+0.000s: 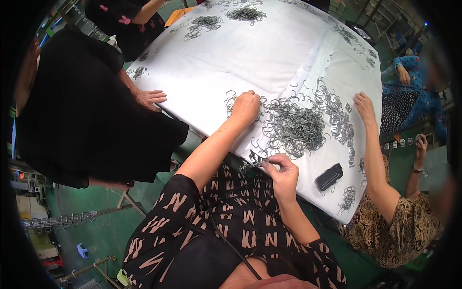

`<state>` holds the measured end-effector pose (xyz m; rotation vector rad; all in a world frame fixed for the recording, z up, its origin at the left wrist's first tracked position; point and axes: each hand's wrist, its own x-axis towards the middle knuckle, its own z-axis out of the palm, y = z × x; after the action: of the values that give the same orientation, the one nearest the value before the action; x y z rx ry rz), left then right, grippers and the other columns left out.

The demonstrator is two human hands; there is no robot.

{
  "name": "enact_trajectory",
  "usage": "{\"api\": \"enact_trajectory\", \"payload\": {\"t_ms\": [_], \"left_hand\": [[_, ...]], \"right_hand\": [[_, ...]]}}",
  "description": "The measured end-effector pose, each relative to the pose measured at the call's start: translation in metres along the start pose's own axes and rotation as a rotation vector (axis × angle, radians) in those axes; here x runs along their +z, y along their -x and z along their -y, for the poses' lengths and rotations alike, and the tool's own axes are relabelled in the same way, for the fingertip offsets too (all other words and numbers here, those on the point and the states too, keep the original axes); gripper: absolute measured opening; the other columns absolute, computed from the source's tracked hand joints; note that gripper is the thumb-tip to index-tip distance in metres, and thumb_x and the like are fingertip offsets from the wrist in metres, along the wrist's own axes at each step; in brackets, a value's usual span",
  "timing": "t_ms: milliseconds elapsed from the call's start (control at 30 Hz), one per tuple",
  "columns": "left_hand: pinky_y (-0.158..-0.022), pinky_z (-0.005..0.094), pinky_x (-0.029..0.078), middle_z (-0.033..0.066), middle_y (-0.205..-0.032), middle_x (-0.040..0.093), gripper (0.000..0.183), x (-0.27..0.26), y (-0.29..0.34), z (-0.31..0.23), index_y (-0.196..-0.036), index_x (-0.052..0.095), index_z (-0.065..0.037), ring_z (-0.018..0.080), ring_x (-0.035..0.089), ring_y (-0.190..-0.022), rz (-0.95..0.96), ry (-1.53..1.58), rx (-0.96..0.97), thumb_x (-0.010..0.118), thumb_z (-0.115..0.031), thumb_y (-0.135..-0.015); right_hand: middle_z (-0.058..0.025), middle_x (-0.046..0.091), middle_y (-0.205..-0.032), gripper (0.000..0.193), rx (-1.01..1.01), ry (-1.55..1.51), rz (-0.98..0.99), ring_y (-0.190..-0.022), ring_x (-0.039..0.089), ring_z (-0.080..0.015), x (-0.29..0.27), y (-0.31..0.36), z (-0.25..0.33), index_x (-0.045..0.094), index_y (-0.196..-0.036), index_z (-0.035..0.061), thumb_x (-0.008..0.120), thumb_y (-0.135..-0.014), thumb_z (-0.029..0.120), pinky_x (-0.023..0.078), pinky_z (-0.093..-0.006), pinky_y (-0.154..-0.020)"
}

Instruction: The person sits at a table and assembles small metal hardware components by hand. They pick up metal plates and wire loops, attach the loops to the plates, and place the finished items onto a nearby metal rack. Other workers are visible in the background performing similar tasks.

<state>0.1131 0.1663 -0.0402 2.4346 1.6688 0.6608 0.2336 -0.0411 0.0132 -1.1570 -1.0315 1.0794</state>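
A tangled heap of dark grey wire hooks (301,127) lies on the white-covered table (207,82) in front of me. My left hand (247,107) reaches to the heap's left side, over a smaller scatter of hooks, with its fingers curled closed. Whatever is between those fingertips is hidden. Closer to my body, at the table's near edge, my right hand (284,173) pinches a bunch of dark hooks (257,158) between thumb and fingers. Shiny flat metal pieces (340,120) form a band along the heap's right side.
A black oblong object (329,177) lies on the right, near a small hook pile (347,198). More hook piles (245,14) are at the far side. A co-worker's hand (150,98) rests on the left edge; another's hand (365,107) is over the right side.
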Motion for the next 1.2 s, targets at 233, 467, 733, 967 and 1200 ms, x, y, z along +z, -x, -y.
{"api": "enact_trajectory", "payload": {"t_ms": [233, 467, 733, 967, 1200], "left_hand": [[-0.072, 0.0401, 0.053, 0.0163, -0.085, 0.062, 0.01, -0.004, -0.011, -0.014, -0.075, 0.065, 0.0, 0.0311, 0.064, -0.078, 0.066, -0.158, 0.111, 0.056, -0.005, -0.078], [-0.068, 0.0389, 0.054, 0.0193, -0.082, 0.066, 0.012, -0.024, -0.013, 0.006, -0.08, 0.064, 0.003, 0.0326, 0.066, -0.075, 0.108, 0.054, 0.048, 0.06, -0.007, -0.076], [-0.071, 0.0265, 0.048, 0.0078, -0.085, 0.063, 0.007, -0.13, 0.095, -0.025, -0.084, 0.059, 0.001, 0.0134, 0.06, -0.08, 0.258, 1.325, -0.147, 0.065, -0.002, -0.083], [-0.089, 0.0336, 0.043, 0.0124, -0.103, 0.06, 0.01, -0.144, 0.141, -0.048, -0.084, 0.056, -0.002, 0.0222, 0.056, -0.101, -0.073, 0.843, 0.128, 0.065, -0.003, -0.079], [-0.083, 0.0287, 0.047, 0.0118, -0.098, 0.062, 0.011, -0.168, 0.152, -0.046, -0.099, 0.049, 0.0, 0.0147, 0.057, -0.09, -0.178, 0.88, 0.156, 0.054, 0.003, -0.089]], "right_hand": [[-0.0044, 0.061, -0.079, 0.011, -0.019, 0.015, 0.029, -0.077, 0.056, -0.0115, -0.001, -0.002, 0.001, 0.066, -0.083, -0.0029, 0.074, -0.076, -0.002, 0.044, -0.0239, -0.072], [-0.0047, 0.061, -0.079, 0.01, -0.018, 0.025, 0.019, -0.075, 0.057, -0.0114, -0.004, -0.002, -0.001, 0.067, -0.083, -0.0033, 0.074, -0.076, -0.002, 0.045, -0.0242, -0.071], [-0.0028, 0.061, -0.085, 0.012, 0.019, -0.034, -0.011, -0.079, 0.056, -0.0092, -0.001, 0.002, -0.01, 0.064, -0.087, -0.0035, 0.071, -0.079, -0.007, 0.049, -0.0221, -0.07], [-0.0046, 0.062, -0.079, 0.01, -0.01, -0.054, 0.026, -0.077, 0.057, -0.0115, 0.017, 0.002, 0.007, 0.066, -0.085, -0.0039, 0.073, -0.078, -0.002, 0.046, -0.0252, -0.072], [-0.0048, 0.064, -0.085, 0.01, -0.18, 0.011, 0.197, -0.083, 0.059, -0.0133, 0.028, -0.013, 0.021, 0.067, -0.089, -0.0012, 0.072, -0.08, 0.001, 0.045, -0.0259, -0.079]]}}
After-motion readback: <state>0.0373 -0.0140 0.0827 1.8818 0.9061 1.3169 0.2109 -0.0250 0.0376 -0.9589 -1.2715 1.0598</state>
